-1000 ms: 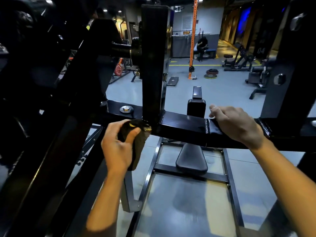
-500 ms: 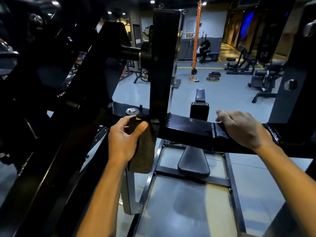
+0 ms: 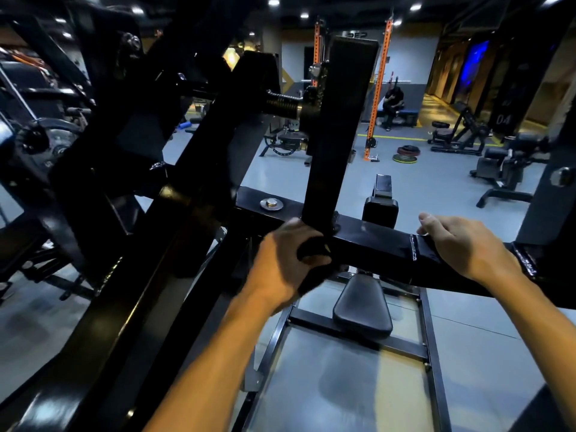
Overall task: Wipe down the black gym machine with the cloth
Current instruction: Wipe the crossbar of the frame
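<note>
Cloth (image 3: 310, 249) bunched in the gripping left hand (image 3: 285, 260) against the machine's crossbar (image 3: 374, 241); right hand (image 3: 458, 244) rests flat on the bar, fingers relaxed

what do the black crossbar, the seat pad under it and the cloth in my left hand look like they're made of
Crossbar: likely steel box tube with glossy black paint; it reflects light and shows a bare weld seam.
Seat pad: probably vinyl or faux leather over padding; smooth, soft sheen, rounded edges.
Cloth: dark soft fabric, bunched in the left hand; weave too blurred to tell.
</note>
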`<control>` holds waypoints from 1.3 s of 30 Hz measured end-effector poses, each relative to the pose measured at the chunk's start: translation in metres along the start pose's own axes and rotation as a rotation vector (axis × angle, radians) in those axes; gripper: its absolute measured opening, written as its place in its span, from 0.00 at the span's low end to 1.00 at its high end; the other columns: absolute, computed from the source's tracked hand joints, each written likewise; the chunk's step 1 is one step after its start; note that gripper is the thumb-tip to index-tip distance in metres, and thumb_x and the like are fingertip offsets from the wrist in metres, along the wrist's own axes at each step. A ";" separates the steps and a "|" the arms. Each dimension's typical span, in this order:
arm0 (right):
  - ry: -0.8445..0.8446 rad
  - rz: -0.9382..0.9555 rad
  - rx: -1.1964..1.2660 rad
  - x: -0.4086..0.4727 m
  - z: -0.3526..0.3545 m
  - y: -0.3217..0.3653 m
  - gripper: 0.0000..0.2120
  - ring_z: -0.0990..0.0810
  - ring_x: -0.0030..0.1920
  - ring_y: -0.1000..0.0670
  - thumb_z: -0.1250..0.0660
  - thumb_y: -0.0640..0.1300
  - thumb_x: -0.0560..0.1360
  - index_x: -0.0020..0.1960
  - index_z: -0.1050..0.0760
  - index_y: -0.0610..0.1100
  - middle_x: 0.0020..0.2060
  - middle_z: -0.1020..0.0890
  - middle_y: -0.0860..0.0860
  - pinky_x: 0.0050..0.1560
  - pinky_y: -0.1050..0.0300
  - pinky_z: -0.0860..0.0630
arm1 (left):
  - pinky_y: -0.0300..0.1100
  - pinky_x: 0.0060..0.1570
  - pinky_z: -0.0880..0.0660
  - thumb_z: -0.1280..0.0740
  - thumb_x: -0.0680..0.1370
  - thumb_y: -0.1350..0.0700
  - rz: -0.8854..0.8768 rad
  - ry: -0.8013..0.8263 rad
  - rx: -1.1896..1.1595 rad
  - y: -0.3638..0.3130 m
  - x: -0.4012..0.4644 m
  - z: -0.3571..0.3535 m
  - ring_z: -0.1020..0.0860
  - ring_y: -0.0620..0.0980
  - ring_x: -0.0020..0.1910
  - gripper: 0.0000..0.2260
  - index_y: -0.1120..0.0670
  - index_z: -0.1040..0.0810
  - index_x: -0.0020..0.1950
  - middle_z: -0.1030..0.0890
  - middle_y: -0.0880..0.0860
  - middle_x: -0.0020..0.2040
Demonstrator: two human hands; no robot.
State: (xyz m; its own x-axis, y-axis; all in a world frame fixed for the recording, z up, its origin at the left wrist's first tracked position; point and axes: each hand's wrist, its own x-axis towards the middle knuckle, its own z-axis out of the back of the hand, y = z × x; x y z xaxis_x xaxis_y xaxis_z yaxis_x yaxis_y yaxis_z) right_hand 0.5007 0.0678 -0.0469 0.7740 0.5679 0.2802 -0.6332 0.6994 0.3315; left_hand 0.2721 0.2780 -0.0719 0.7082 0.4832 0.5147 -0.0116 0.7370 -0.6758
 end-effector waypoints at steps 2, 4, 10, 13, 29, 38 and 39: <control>0.010 0.027 0.019 -0.003 0.001 0.001 0.41 0.21 0.52 0.40 0.62 0.73 0.73 0.51 0.18 0.49 0.53 0.15 0.45 0.56 0.41 0.24 | 0.33 0.54 0.23 0.21 0.72 0.60 0.016 0.009 0.019 0.004 -0.012 -0.012 0.20 0.42 0.48 0.13 0.55 0.15 0.55 0.18 0.48 0.51; 0.010 0.027 0.036 -0.005 0.002 0.000 0.39 0.21 0.53 0.40 0.61 0.73 0.74 0.52 0.17 0.52 0.54 0.15 0.45 0.57 0.41 0.24 | 0.34 0.50 0.20 0.26 0.74 0.68 -0.001 -0.055 -0.054 0.017 -0.020 -0.006 0.19 0.45 0.49 0.09 0.61 0.17 0.52 0.17 0.53 0.48; 0.018 0.017 0.031 -0.005 0.003 0.003 0.32 0.21 0.53 0.40 0.56 0.66 0.83 0.54 0.17 0.50 0.55 0.15 0.44 0.57 0.41 0.24 | 0.23 0.50 0.30 0.22 0.73 0.61 -0.068 -0.147 -0.002 0.007 0.007 0.039 0.24 0.28 0.48 0.12 0.51 0.18 0.53 0.22 0.42 0.48; 0.014 0.042 0.011 -0.004 0.001 0.001 0.41 0.20 0.49 0.41 0.62 0.72 0.75 0.50 0.18 0.46 0.49 0.15 0.44 0.54 0.43 0.22 | 0.23 0.52 0.30 0.22 0.71 0.53 -0.032 -0.071 -0.001 0.010 0.023 0.044 0.23 0.29 0.51 0.12 0.48 0.18 0.53 0.20 0.40 0.51; -0.010 0.102 0.051 0.005 -0.007 -0.015 0.43 0.19 0.44 0.43 0.61 0.74 0.75 0.50 0.21 0.43 0.43 0.15 0.46 0.53 0.44 0.20 | 0.29 0.32 0.29 0.43 0.87 0.48 0.368 -0.233 -0.176 0.017 0.026 0.043 0.20 0.43 0.40 0.13 0.48 0.20 0.51 0.18 0.48 0.42; -0.034 0.148 0.064 0.004 -0.006 -0.014 0.40 0.20 0.46 0.41 0.60 0.72 0.76 0.48 0.22 0.43 0.43 0.16 0.47 0.52 0.42 0.22 | 0.39 0.38 0.39 0.39 0.86 0.53 0.345 -0.199 0.176 -0.003 0.095 0.032 0.26 0.53 0.45 0.12 0.59 0.21 0.51 0.23 0.53 0.44; -0.034 0.150 0.069 0.004 -0.006 -0.013 0.40 0.20 0.46 0.41 0.61 0.72 0.76 0.48 0.22 0.43 0.44 0.16 0.46 0.52 0.42 0.22 | 0.40 0.39 0.40 0.38 0.85 0.52 0.339 -0.169 0.221 -0.003 0.095 0.032 0.26 0.53 0.46 0.12 0.58 0.20 0.52 0.22 0.54 0.44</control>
State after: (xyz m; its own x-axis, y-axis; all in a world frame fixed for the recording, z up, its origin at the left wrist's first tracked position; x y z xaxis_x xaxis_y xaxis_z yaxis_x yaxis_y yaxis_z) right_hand 0.5119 0.0634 -0.0556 0.6710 0.6477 0.3609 -0.7413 0.5757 0.3449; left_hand 0.3169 0.3367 -0.0038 0.5134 0.7720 0.3748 -0.3875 0.5982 -0.7014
